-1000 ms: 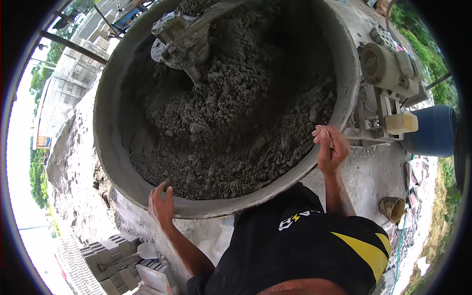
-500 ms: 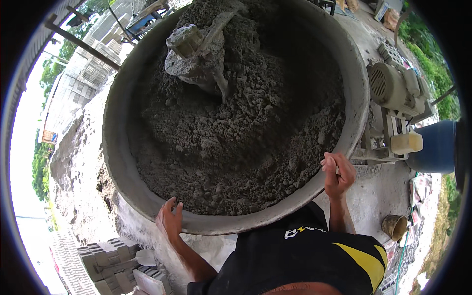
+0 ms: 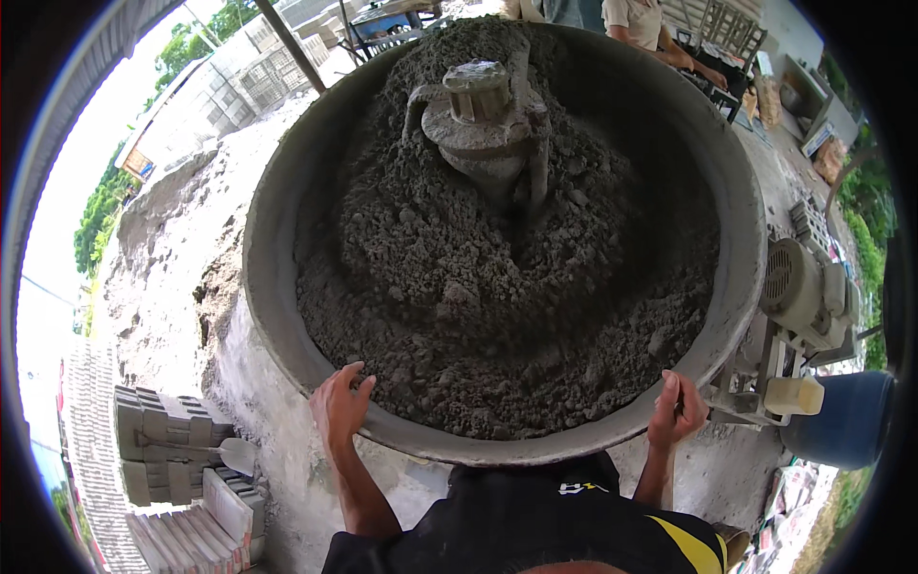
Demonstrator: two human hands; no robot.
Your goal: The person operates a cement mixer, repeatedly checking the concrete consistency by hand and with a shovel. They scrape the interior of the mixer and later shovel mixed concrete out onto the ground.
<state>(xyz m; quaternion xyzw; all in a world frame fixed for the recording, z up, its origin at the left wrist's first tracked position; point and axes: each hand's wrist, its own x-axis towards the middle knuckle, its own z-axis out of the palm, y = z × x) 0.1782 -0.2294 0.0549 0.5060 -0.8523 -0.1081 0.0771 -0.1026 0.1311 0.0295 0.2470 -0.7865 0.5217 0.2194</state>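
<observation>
Before me stands a large round mixer drum (image 3: pixel 270 316) with a thick, grey-crusted rim. Coarse, damp grey concrete mix (image 3: pixel 449 249) is heaped inside it. A crusted central mixing head (image 3: pixel 483 129) with curved arms rises from the heap toward the far side. At the near left rim rests my left hand (image 3: pixel 341 407), fingers reaching over the edge and thumb apart. My right hand (image 3: pixel 677 411) is at the near right rim, its fingers loosely bent and apart. Neither hand shows a tool. Where the palms meet the rim's outer side is hidden.
To the right are a motor (image 3: pixel 798 287), a yellowish jug (image 3: pixel 794 395) and a blue barrel (image 3: pixel 841 421). Stacked blocks (image 3: pixel 163 430) and a shovel (image 3: pixel 237 455) lie at lower left. Beyond the drum's far right rim is another person (image 3: pixel 645 29). A sand pile (image 3: pixel 177 210) rises on the left.
The view has shifted, bringing the other person into sight. The mixing head has turned. My left hand sits farther left along the rim, and my right hand has come nearer along it.
</observation>
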